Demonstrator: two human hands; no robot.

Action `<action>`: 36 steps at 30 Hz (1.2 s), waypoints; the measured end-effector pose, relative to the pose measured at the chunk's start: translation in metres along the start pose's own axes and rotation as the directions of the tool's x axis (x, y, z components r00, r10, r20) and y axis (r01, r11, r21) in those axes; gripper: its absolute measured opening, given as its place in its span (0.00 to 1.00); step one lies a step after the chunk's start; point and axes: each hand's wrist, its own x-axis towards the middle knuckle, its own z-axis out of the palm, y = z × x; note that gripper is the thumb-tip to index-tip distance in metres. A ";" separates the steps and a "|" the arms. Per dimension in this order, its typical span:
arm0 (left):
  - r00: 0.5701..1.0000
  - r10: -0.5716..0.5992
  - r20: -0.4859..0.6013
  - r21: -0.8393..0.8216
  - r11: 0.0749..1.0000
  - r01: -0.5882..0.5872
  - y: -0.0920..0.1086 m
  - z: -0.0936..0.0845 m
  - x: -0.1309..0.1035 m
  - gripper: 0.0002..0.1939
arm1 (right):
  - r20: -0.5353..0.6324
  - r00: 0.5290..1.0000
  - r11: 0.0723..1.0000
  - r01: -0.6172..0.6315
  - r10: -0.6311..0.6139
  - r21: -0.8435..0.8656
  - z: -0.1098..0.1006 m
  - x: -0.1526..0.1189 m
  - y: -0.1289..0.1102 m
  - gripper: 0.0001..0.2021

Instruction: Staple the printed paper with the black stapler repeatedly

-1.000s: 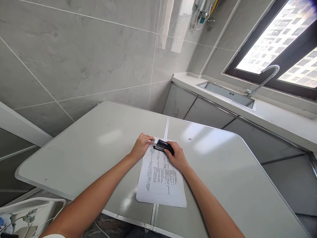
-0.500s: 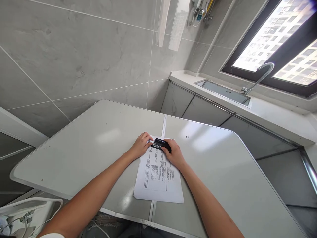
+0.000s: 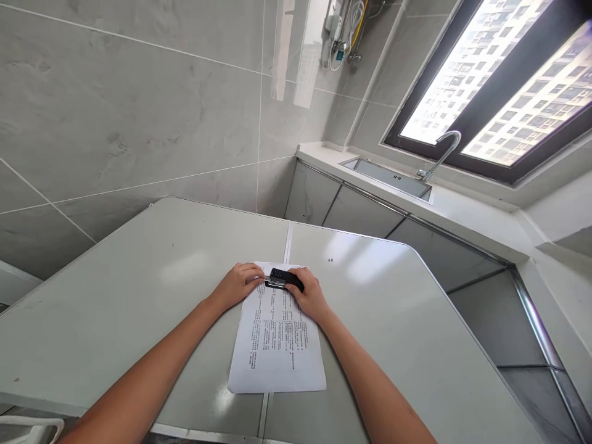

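Note:
A black stapler point(image 3: 280, 275) lies across the top of a printed sheet of paper point(image 3: 277, 376), or a thin stack of it. My right hand point(image 3: 309, 295) is closed around the stapler's right end, thumb on the near side. At the other end, the thumb and fingers of my left hand point(image 3: 239, 283) pinch a small silver part that sticks out of the stapler. Those fingertips partly hide this part, so its exact shape cannot be made out. Between the stapler's black top and base, a strip of metal shows.
Under the paper is a pale folding table point(image 3: 194, 246) with a metal seam down its middle. Beyond it are a grey tiled wall point(image 3: 139, 111) and a counter with a sink point(image 3: 388, 179) and tap point(image 3: 444, 154). A white frame point(image 3: 32, 425) stands at lower left.
The camera view has shifted, so the table and hands appear further left and slightly lower. Both hands stay at the stapler, the left fingers drawn closer together at its silver end.

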 end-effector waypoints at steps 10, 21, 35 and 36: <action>0.981 0.167 0.096 -0.122 0.980 -0.155 0.013 -0.014 -0.006 0.09 | 0.048 0.995 0.981 0.080 -0.090 0.175 -0.010 -0.002 -0.013 0.11; 0.999 -0.040 0.009 -0.127 0.991 0.041 0.015 -0.011 -0.004 0.11 | 0.082 0.995 0.991 0.040 -0.050 0.125 0.002 -0.001 -0.022 0.11; 0.951 -0.256 -0.172 -0.171 0.959 0.227 -0.010 -0.009 -0.001 0.11 | 0.057 0.982 0.984 -0.179 0.180 -0.026 -0.073 -0.071 0.009 0.14; 0.950 -0.262 -0.168 -0.175 0.957 0.233 -0.010 -0.009 -0.001 0.12 | 0.062 0.982 0.984 -0.174 0.176 -0.035 -0.086 -0.078 0.016 0.15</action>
